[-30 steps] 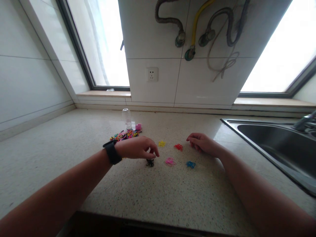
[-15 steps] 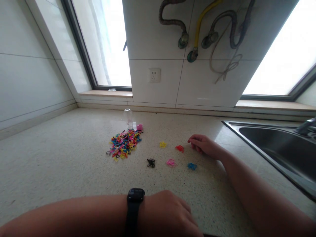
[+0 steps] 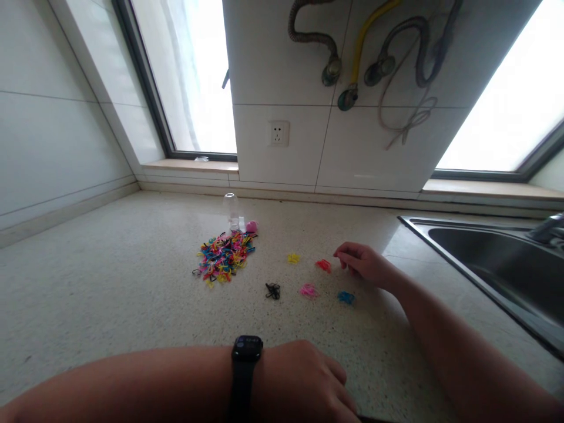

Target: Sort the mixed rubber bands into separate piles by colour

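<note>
My right hand (image 3: 362,262) rests on the counter just right of a small red pile (image 3: 324,265), fingers curled together; whether they hold anything is too small to tell. My left hand (image 3: 306,382), with a black watch on its wrist, lies at the near edge, its fingers bent down and partly cut off by the frame. Small piles of bands lie between: yellow (image 3: 293,258), black (image 3: 272,291), pink (image 3: 309,291) and blue (image 3: 346,297). Further left is a large mixed pile of coloured bands (image 3: 225,257), with a clear bottle (image 3: 230,211) and a pink cap (image 3: 251,227) behind it.
A steel sink (image 3: 493,258) with a tap (image 3: 546,228) is set into the counter (image 3: 132,294) at the right. The tiled wall behind carries a socket (image 3: 279,133), hoses and valves, between two windows.
The view has shifted slightly, so the piles appear a little further right. My right hand has moved slightly left, closer to the red pile.
</note>
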The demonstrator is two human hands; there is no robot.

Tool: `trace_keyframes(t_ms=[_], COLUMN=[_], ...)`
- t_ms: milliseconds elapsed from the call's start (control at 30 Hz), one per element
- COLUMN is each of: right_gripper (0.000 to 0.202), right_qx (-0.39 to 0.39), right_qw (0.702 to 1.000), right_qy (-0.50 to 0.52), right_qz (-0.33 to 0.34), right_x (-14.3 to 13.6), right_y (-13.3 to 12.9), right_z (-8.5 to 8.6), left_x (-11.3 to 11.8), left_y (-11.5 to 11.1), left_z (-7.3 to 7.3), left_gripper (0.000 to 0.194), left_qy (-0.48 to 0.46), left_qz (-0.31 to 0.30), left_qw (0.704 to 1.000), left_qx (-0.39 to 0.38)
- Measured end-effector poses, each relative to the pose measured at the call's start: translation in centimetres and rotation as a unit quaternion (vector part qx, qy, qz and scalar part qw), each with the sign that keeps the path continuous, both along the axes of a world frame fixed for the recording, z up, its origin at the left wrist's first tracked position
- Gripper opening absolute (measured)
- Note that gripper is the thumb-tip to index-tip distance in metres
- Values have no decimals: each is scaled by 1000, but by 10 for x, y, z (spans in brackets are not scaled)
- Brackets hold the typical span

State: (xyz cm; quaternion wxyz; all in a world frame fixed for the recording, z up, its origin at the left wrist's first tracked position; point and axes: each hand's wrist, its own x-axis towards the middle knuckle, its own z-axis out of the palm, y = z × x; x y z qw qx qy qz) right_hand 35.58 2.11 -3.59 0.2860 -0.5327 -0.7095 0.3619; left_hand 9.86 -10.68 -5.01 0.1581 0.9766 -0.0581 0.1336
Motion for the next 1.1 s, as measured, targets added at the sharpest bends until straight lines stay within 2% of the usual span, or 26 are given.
trace_keyframes(t_ms=[100,200,300,367,433,633,767,900,1100], right_gripper=[30,30,27,20,17,19,20,19,22], right_qx=[82,159,160,173,182,205,207,224,238], right_qw=[997,987,981,968,958,926,904,900,897], right_qy=[-4,-20,-62,-107,-150,-287,-355,-358,-359], right_qz=[-7,2,89,146,162,135,118,110,104], right_x=[-19,-49,-86,-111,-136,-195,-210,-212,-212], right_y=[-9,-13,-9,-1,9,32,36,38,39], right_z=[9,27,43,48,48,32,23,16,14], left_x=[0,0,1,2,3,1,2,3,2], left_y=[2,3,3,3,3,4,4,6,7], left_z=[-2,-2,1,4,7,7,3,-3,-5], left_gripper=[10,11,13,14,15,8,16,19,15], left_qy=[0,-1,-4,10,29,3,9,33,36], left_qz=[-6,-8,-18,-23,-23,-43,-33,-9,-18], left_qw=[1000,1000,1000,999,999,999,998,997,998], left_qx=[8,16,18,22,30,17,44,67,58])
